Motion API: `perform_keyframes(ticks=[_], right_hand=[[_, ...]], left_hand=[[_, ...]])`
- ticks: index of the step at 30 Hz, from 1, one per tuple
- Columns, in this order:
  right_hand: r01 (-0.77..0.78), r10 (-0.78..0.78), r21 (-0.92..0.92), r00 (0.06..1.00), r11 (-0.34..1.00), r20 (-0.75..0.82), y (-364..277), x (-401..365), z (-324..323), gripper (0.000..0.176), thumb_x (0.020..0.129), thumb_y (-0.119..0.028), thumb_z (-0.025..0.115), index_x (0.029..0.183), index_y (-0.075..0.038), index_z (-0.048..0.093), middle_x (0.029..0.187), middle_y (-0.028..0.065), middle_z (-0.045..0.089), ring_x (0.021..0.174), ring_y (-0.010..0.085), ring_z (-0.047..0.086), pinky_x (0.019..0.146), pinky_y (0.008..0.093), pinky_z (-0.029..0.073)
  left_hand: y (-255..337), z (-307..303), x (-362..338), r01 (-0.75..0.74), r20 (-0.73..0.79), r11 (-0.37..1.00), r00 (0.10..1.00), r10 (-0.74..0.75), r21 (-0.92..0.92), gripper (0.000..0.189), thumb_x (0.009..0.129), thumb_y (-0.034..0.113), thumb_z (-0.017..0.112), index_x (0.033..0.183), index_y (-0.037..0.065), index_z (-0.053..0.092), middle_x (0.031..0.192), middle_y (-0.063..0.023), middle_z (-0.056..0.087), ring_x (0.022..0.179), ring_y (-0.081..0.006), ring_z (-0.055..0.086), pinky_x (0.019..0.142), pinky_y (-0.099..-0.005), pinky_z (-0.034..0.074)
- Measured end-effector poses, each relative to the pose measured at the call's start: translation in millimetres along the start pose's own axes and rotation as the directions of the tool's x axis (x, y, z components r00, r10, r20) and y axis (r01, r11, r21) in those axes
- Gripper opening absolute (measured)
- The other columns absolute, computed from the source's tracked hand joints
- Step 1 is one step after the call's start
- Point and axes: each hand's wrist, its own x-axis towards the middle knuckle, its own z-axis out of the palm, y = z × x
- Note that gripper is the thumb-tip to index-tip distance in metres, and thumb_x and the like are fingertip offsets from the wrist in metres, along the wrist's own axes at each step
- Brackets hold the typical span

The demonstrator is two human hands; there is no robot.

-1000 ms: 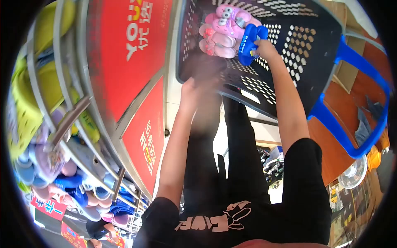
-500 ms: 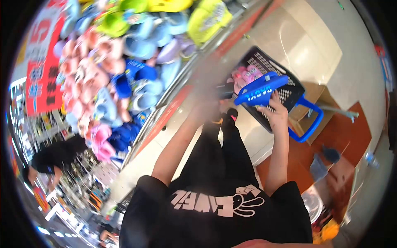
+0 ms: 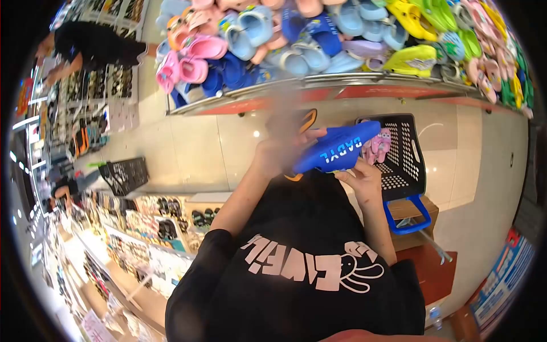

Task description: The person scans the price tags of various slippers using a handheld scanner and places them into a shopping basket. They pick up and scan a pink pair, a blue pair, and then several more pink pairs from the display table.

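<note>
A pair of blue clogs (image 3: 336,149) with pale lettering on the side hangs in front of my body, tilted, between both hands. My left hand (image 3: 279,153) is at the clogs' left end with its fingers against them; a blur covers part of this hand. Lower down on the other side, my right hand (image 3: 362,178) grips the clogs' underside near the heel. Just behind them, pink clogs (image 3: 377,147) lie in a black basket (image 3: 411,149) with a blue handle (image 3: 408,229). A dark shape with orange edging, partly blurred, shows beside my left hand.
A display bin (image 3: 342,85) heaped with colourful clogs runs across the top. A cardboard box (image 3: 424,219) and a reddish-brown board (image 3: 436,273) are by the basket. At left are shoe shelves (image 3: 145,228), another black basket (image 3: 125,175) and a person in black (image 3: 97,48).
The view has turned, so the display bin now runs across the top. The blue clogs have moved from over the basket to in front of my body, and my left hand now touches them.
</note>
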Motion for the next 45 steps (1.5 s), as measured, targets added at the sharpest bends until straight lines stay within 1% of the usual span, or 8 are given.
perform_keyframes(ticks=[5, 9, 14, 17, 23, 29, 36, 45], right_hand=[[-0.247, 0.246, 0.009, 0.966, 0.969, 0.077, 8, 20, 40, 0.031, 0.084, -0.007, 0.072, 0.112, 0.003, 0.065, 0.107, 0.0093, 0.065, 0.088, 0.0131, 0.064, 0.08, 0.0262, 0.051], [-0.226, 0.231, -0.055, 0.965, 0.973, 0.126, -9, 66, 68, 0.033, 0.085, -0.01, 0.072, 0.114, 0.003, 0.064, 0.099, 0.0072, 0.068, 0.085, 0.012, 0.064, 0.079, 0.0261, 0.051], [-0.222, 0.227, -0.055, 0.965, 0.974, 0.128, -40, 143, 108, 0.031, 0.085, -0.013, 0.073, 0.112, 0.001, 0.065, 0.093, 0.0048, 0.07, 0.083, 0.0102, 0.064, 0.076, 0.0257, 0.051], [-0.171, 0.217, -0.235, 0.958, 0.957, 0.188, -80, 183, 131, 0.029, 0.083, -0.016, 0.075, 0.109, -0.003, 0.068, 0.089, 0.0047, 0.07, 0.079, 0.0093, 0.063, 0.073, 0.025, 0.051], [0.331, -0.267, -0.427, 0.942, 0.841, 0.203, -107, 229, 172, 0.023, 0.079, -0.016, 0.078, 0.098, -0.003, 0.073, 0.055, -0.002, 0.055, 0.049, 0.0045, 0.048, 0.048, 0.0244, 0.04], [-0.194, 0.199, 0.048, 0.972, 0.98, -0.122, -108, 284, 185, 0.02, 0.088, -0.014, 0.067, 0.086, 0.006, 0.067, 0.057, 0.0074, 0.058, 0.046, 0.0124, 0.056, 0.039, 0.0226, 0.037], [-0.123, 0.22, 0.523, 0.967, 0.843, -0.128, -139, 374, 185, 0.027, 0.091, -0.022, 0.065, 0.077, 0.0, 0.058, 0.052, 0.0085, 0.053, 0.044, 0.0172, 0.053, 0.039, 0.0233, 0.033], [-0.035, 0.236, 0.786, 0.961, 0.617, -0.143, -80, 475, 161, 0.022, 0.096, -0.022, 0.06, 0.086, -0.002, 0.056, 0.069, 0.0081, 0.055, 0.068, 0.0184, 0.056, 0.055, 0.0281, 0.041]], left_hand=[[26, -14, -48, -0.123, -0.014, 0.975, 0.992, 0.122, -0.183, 0.042, 0.093, 0.015, 0.057, 0.128, -0.007, 0.05, 0.134, -0.0182, 0.054, 0.119, -0.0246, 0.055, 0.099, -0.0346, 0.045], [67, -28, -52, -0.08, -0.359, 0.997, 0.93, 0.079, 0.012, 0.04, 0.076, 0.019, 0.067, 0.109, -0.003, 0.061, 0.106, -0.0135, 0.065, 0.098, -0.028, 0.063, 0.087, -0.0404, 0.05], [170, -57, -23, -0.022, -0.272, 0.974, 0.958, 0.085, 0.227, 0.034, 0.075, 0.018, 0.069, 0.102, -0.002, 0.064, 0.101, -0.0112, 0.067, 0.095, -0.0266, 0.063, 0.086, -0.0394, 0.05], [237, -53, 5, -0.068, -0.206, 0.874, 0.96, 0.188, 0.48, 0.039, 0.074, 0.019, 0.071, 0.106, -0.002, 0.063, 0.102, -0.0112, 0.066, 0.097, -0.026, 0.063, 0.089, -0.0394, 0.049], [311, -110, 38, -0.044, 0.031, 0.984, 0.999, 0.04, 0.171, 0.052, 0.074, 0.019, 0.071, 0.12, -0.003, 0.057, 0.114, -0.0151, 0.064, 0.105, -0.0279, 0.061, 0.093, -0.0414, 0.047], [336, -96, 71, -0.154, -0.211, 0.987, 0.964, 0.162, 0.053, 0.052, 0.079, 0.009, 0.063, 0.127, -0.005, 0.049, 0.113, -0.0182, 0.064, 0.099, -0.0277, 0.064, 0.088, -0.0371, 0.051], [373, -109, 37, -0.473, -0.325, 0.86, 0.797, 0.51, 0.189, 0.047, 0.094, 0.025, 0.049, 0.132, -0.003, 0.045, 0.139, -0.0335, 0.038, 0.132, -0.0475, 0.038, 0.101, -0.0682, 0.038], [357, -137, 46, -0.437, -0.527, 0.899, 0.759, 0.382, 0.023, 0.04, 0.093, 0.025, 0.049, 0.125, 0.001, 0.052, 0.108, -0.0177, 0.062, 0.104, -0.0304, 0.061, 0.085, -0.0532, 0.055]])
